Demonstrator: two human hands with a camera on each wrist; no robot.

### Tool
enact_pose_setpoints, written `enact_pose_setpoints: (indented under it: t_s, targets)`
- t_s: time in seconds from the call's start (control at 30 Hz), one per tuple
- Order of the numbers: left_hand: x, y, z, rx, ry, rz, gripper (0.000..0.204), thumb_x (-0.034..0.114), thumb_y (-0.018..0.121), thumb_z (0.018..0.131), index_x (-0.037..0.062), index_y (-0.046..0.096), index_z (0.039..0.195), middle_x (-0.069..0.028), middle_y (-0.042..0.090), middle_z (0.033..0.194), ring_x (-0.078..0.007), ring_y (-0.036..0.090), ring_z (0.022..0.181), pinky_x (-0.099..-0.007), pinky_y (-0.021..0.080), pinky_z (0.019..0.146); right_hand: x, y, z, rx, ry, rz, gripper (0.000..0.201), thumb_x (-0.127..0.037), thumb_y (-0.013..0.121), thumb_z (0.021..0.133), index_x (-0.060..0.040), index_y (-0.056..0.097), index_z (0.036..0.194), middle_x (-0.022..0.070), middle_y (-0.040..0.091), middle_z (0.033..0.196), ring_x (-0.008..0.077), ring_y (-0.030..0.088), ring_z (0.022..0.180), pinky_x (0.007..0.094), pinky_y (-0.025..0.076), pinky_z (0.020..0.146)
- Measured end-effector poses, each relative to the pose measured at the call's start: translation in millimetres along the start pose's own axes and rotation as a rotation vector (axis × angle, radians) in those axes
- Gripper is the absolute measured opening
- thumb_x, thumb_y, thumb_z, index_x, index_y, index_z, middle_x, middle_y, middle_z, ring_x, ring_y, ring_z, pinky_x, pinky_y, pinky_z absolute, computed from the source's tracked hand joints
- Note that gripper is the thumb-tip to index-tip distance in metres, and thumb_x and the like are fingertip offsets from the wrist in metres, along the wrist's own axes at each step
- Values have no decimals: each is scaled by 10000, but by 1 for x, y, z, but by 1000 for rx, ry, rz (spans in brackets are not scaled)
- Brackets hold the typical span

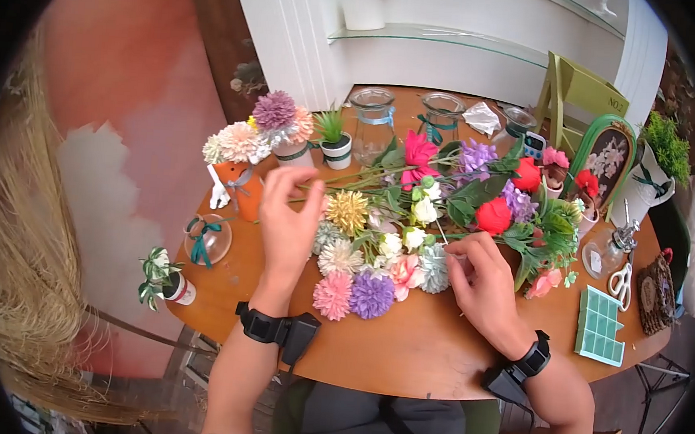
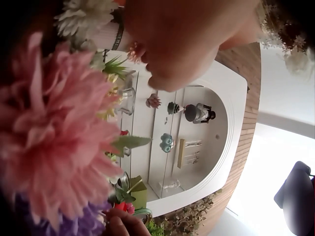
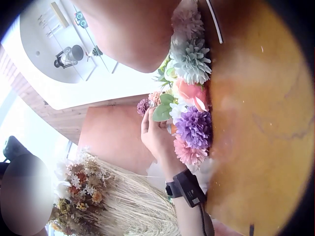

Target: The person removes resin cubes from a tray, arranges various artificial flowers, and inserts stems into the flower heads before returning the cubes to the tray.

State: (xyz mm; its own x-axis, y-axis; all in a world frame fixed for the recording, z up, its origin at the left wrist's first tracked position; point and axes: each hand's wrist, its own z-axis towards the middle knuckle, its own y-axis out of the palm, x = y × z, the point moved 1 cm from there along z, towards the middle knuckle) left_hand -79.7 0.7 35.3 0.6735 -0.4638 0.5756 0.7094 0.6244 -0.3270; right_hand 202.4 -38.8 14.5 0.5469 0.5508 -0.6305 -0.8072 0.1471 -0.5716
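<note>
Artificial flowers lie heaped on the wooden table [image 1: 403,350] between my hands. My left hand [image 1: 289,221] is raised at the heap's left side, fingers loosely bent beside the green stems [image 1: 358,177]; nothing shows in its grasp. My right hand [image 1: 483,291] is at the heap's front right, thumb and fingers pinching a thin white stem [image 3: 215,22]. Nearest it are a pale blue-grey flower [image 1: 434,267] and a red rose [image 1: 493,216]. A pink pompom flower [image 1: 332,295] and a purple one [image 1: 372,296] lie at the front, with a yellow flower [image 1: 347,211] behind.
Glass jars [image 1: 370,122] stand at the back before a white shelf unit [image 1: 447,67]. Left are a potted succulent [image 1: 335,148], an orange pot [image 1: 246,198] and a small potted plant [image 1: 167,277]. Right are scissors [image 1: 620,284], a mint-green compartment tray [image 1: 600,325] and a glass bottle [image 1: 603,255].
</note>
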Motion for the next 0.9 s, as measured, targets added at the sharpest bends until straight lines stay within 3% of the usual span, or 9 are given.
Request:
enact_pose_setpoints:
  t_s: [0.07, 0.17, 0.3, 0.37, 0.5, 0.6, 0.7, 0.77, 0.9]
  targets:
    - [-6, -15, 11, 262, 160, 274, 194, 48, 698, 868, 45, 684, 1061, -56, 609, 1017, -139, 593, 853, -289, 491, 711, -3, 1, 0, -13, 6, 11, 97, -25, 644, 871, -17, 630, 967, 111, 579, 938, 268, 597, 683, 370, 493, 616]
    - [-22, -36, 25, 530, 222, 474, 244, 69, 710, 875, 63, 685, 1117, -61, 606, 1025, -122, 590, 836, -265, 490, 676, -3, 2, -2, -34, -34, 0, 98, -22, 645, 865, -15, 630, 961, 113, 580, 935, 273, 599, 718, 376, 494, 637]
    - [-41, -46, 31, 429, 72, 221, 337, 103, 712, 898, 48, 635, 1221, -58, 629, 1006, -97, 586, 779, -232, 490, 632, -3, 3, -4, -32, -59, 4, 93, -20, 647, 860, -15, 631, 951, 116, 582, 938, 285, 600, 755, 382, 496, 660]
    - [-43, -46, 31, 333, -278, -237, 424, 130, 697, 923, 10, 553, 1303, -62, 653, 973, -76, 579, 722, -211, 486, 591, -5, 2, -3, -55, -4, 28, 82, -21, 647, 861, -13, 633, 941, 118, 583, 946, 297, 601, 765, 385, 497, 666]
    - [-34, -43, 29, 365, -373, -261, 488, 149, 692, 932, -7, 494, 1350, -76, 668, 927, -83, 592, 702, -220, 492, 575, -3, 3, -3, -41, -51, 13, 74, -22, 646, 863, -11, 633, 935, 119, 584, 951, 303, 603, 769, 389, 497, 670]
    - [-38, -39, 29, 359, -310, -380, 455, 170, 693, 932, -24, 512, 1302, -89, 677, 934, -90, 607, 715, -220, 495, 560, -5, 2, -3, -47, -51, 12, 79, -24, 648, 864, -10, 632, 940, 119, 584, 952, 304, 605, 773, 393, 496, 670]
    - [-53, -43, 29, 385, -467, -345, 399, 209, 689, 940, -37, 543, 1218, -102, 684, 966, -101, 612, 706, -218, 498, 551, -4, 2, -3, -60, -42, 12, 82, -26, 648, 864, -10, 630, 943, 119, 583, 953, 306, 607, 775, 395, 496, 671]
    - [-52, -45, 28, 262, -609, -487, 343, 227, 680, 950, -44, 546, 1112, -137, 670, 1013, -110, 626, 726, -218, 516, 571, -4, 2, -3, -67, -44, 12, 80, -24, 646, 865, -10, 627, 941, 120, 582, 954, 309, 606, 784, 395, 496, 677]
    - [-51, -42, 29, 179, -698, -726, 342, 268, 649, 972, -29, 559, 1116, -130, 674, 1005, -109, 619, 714, -239, 525, 586, -3, 3, -3, -59, -63, 6, 73, -23, 643, 867, -12, 625, 937, 122, 582, 954, 314, 605, 797, 397, 498, 686]
